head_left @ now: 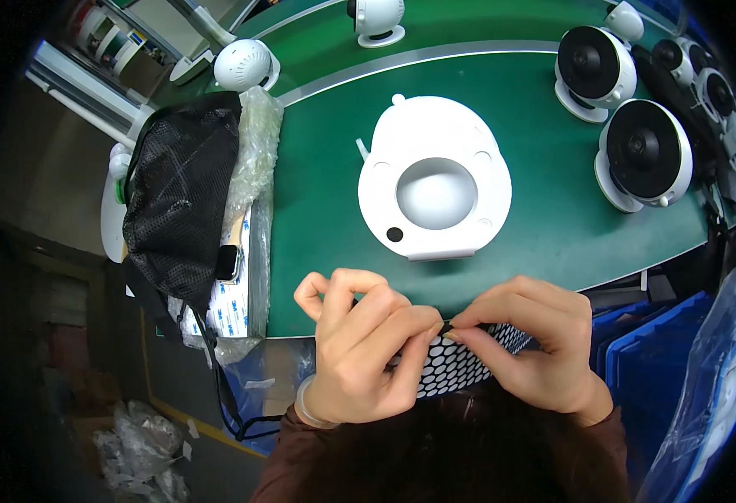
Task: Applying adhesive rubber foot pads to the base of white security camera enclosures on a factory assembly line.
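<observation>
My left hand (pixel 368 348) and my right hand (pixel 535 339) meet at the table's near edge, fingertips pinched together. Between them is a small black piece (pixel 447 326), mostly covered by the fingers. Below the fingertips, a black sheet with rows of white round dots (pixel 454 369) lies over my lap, partly hidden by both hands. Just beyond the hands, a white rounded plastic housing (pixel 494 189) rests on the green table. It has a large round hollow in the middle. One black round pad (pixel 395 235) sits near its lower left; other shallow round recesses look white.
At the left lie a black mesh bag (pixel 183 168), bubble wrap (pixel 256 155) and a dark-faced watch (pixel 228 262). Several white round devices with black fronts (pixel 639 149) stand at the right. Blue bins (pixel 653 352) are below the table's right edge. The green table (pixel 317 210) has a curved front.
</observation>
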Tool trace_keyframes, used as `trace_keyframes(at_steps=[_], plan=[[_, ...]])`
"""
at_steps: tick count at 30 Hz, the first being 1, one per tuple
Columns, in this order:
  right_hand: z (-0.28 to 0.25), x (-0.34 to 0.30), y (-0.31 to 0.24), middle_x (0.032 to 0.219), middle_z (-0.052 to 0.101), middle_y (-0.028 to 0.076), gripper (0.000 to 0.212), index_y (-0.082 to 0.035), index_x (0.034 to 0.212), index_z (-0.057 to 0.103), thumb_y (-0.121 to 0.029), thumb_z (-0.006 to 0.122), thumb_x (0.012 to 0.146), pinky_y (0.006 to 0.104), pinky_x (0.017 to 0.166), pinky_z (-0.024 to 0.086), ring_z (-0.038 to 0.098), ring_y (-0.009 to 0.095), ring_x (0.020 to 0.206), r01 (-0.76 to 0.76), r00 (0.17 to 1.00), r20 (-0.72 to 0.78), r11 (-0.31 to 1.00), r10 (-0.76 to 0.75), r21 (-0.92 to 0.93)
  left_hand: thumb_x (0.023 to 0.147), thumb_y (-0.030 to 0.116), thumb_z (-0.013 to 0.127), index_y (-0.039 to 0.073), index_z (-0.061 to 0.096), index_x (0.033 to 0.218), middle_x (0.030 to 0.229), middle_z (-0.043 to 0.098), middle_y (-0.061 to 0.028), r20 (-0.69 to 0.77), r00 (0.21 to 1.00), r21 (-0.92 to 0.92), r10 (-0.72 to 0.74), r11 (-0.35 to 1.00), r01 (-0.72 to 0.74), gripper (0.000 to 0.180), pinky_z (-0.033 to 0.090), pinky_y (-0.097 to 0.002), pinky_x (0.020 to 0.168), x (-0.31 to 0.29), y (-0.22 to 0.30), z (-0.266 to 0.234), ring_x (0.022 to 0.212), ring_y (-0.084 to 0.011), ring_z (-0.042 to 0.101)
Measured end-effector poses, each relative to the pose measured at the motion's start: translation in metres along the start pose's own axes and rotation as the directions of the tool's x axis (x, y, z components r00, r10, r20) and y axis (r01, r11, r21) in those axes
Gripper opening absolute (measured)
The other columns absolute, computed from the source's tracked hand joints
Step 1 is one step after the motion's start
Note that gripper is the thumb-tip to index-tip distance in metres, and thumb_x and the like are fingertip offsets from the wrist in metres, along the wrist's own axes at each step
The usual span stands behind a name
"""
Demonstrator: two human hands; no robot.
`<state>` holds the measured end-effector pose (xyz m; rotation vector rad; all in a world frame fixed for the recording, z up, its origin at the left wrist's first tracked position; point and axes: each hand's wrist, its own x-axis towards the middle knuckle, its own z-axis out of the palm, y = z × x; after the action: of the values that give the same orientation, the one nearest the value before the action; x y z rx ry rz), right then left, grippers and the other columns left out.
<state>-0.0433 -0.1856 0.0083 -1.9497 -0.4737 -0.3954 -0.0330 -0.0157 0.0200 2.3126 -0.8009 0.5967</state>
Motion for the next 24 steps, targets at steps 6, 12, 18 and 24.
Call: trace_keyframes(at_steps=[6,12,18,24], plan=[[0.0034,0.0001,-0.0033,0.072,0.059,0.003,0.016,-0.007,0.075,0.063,-0.002,0.07,0.062,0.0262,0.048,0.046,0.058,0.018,0.059,0.089,0.995,-0.021,0.982,-0.094,-0.167,0.059,0.003,0.066,0.011,0.06,0.071,0.065,0.047,0.0032,0.025,1.0,0.019,0.006,1.0,-0.006,0.015,0.021,-0.0346,0.067,0.0024,-0.0039,0.0003,0.069,-0.0174,0.045],[0.0083,-0.003,-0.0033,0.072,0.061,0.006,0.022,-0.006,0.077,0.065,0.003,0.071,0.058,0.0252,0.049,0.045,0.058,0.019,0.059,0.216,0.971,-0.044,0.938,-0.236,-0.273,0.062,0.002,0.064,0.009,0.059,0.07,0.065,0.049,0.0018,0.021,0.997,-0.087,-0.074,0.993,0.076,0.012,0.022,-0.0338,0.067,0.0027,-0.0075,0.0022,0.069,-0.0181,0.044],[0.0027,0.0028,-0.0029,0.073,0.058,0.005,0.017,-0.006,0.077,0.061,-0.001,0.069,0.063,0.0279,0.051,0.046,0.057,0.021,0.06,0.06,0.998,-0.008,0.994,-0.061,-0.087,0.063,0.001,0.063,0.009,0.059,0.071,0.065,0.049,0.0012,0.032,0.996,-0.097,-0.083,0.992,0.086,0.011,0.022,-0.0338,0.067,0.003,-0.0064,0.001,0.07,-0.0182,0.044],[-0.0009,0.0063,-0.0055,0.074,0.061,0.008,0.016,-0.002,0.075,0.061,0.005,0.067,0.062,0.0258,0.057,0.046,0.06,0.021,0.064,0.058,0.998,0.036,0.994,-0.055,-0.097,0.065,0.004,0.064,0.009,0.059,0.071,0.067,0.05,0.0013,0.076,0.993,-0.098,-0.094,0.99,0.102,0.009,0.023,-0.0334,0.068,0.0069,-0.0075,-0.0009,0.074,-0.0179,0.044]])
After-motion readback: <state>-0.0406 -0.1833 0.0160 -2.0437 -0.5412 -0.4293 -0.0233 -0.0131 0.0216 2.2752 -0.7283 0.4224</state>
